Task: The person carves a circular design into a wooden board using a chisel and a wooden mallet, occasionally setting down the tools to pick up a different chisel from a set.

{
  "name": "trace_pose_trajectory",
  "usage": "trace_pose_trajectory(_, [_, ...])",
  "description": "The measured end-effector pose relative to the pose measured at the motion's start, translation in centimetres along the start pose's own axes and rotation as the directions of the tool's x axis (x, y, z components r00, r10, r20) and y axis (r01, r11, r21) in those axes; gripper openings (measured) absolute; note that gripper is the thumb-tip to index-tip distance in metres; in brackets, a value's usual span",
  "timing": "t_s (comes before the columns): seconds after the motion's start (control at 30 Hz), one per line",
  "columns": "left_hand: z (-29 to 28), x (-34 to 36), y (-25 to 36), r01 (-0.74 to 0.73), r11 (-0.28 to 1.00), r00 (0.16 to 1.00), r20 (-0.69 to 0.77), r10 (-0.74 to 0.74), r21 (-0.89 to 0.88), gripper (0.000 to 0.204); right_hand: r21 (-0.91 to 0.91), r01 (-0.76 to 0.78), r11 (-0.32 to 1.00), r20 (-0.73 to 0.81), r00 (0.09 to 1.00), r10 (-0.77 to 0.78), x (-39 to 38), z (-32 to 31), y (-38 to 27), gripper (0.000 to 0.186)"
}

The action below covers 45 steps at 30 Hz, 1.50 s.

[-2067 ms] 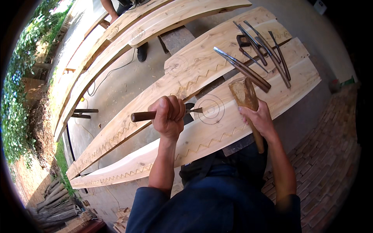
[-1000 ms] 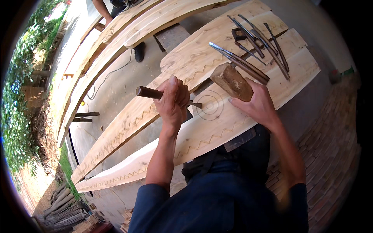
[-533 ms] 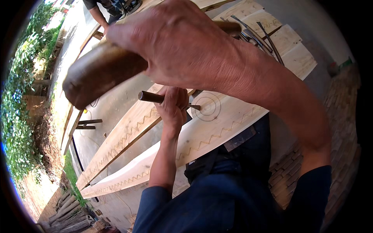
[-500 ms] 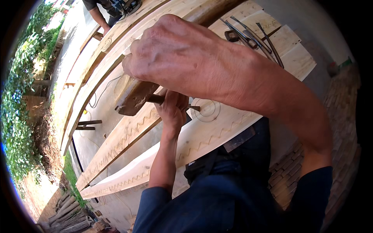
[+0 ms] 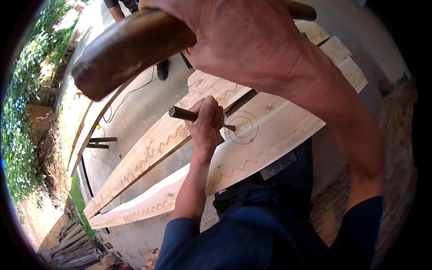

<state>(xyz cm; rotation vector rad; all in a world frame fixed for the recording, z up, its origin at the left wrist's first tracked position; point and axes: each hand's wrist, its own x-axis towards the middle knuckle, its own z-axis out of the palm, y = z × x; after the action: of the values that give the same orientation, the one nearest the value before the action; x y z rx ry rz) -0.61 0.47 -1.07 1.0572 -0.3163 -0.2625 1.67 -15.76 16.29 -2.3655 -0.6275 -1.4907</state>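
While the left hand (image 5: 206, 121) clenches round the dark handle of a chisel (image 5: 183, 113), the right hand (image 5: 245, 42) grasps a wooden mallet (image 5: 130, 50), raised near the camera and apart from the chisel; mallet head to the left, handle end showing past the hand on the right; chisel slanted, butt end leftward, blade tip at the left side of some concentric circles (image 5: 244, 128), by the far edge of the near plank (image 5: 265, 139); bite into the wood, if any, cannot be told.

Zigzag line along the near plank's near edge; another zigzag on the far plank (image 5: 153, 144); planks lie close at their narrow left ends, with a gap between; right forearm hides part of both; at top left, a co-worker's arm (image 5: 117, 13); lower left, stacked logs (image 5: 69, 240).
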Motion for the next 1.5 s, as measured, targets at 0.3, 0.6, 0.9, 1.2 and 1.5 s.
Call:
trace_pose_trajectory(0.3, [-0.2, 0.0, -0.3, -0.002, 0.999, 1.000, -0.027, 0.001, -0.033, 0.041, -0.108, 0.130, 0.986, 0.195, 0.975, -0.107, -1.6, 0.5, -0.2, 0.024])
trace_pose_trajectory(0.6, [0.5, -0.9, 0.0, -0.044, 0.997, 0.988, -0.143, 0.054, 0.069, 0.044, -0.059, -0.035, 0.998, 0.408, 0.911, 0.056, -4.9, -1.5, -1.5, 0.033])
trace_pose_trajectory(0.9, [-0.3, -3.3, 1.4, -0.237, 0.968, 0.855, -0.491, 0.167, -0.082, 0.056, 0.276, -0.954, 0.113, 0.573, 0.258, 0.778, -21.9, -5.6, -0.6, 0.024])
trace_pose_trajectory(1.2, [-1.0, -0.4, 0.7, -0.156, 0.978, 0.909, -0.408, 0.088, -0.136, 0.057, 0.128, -0.988, -0.085, 0.654, 0.019, 0.756, -26.9, -5.5, -1.6, 0.024])
trace_pose_trajectory(1.5, [-1.2, -0.4, 0.1, -0.116, 0.981, 0.918, -0.394, 0.046, -0.154, 0.056, 0.072, -0.997, 0.006, 0.637, 0.051, 0.769, -27.2, -5.4, -1.3, 0.026])
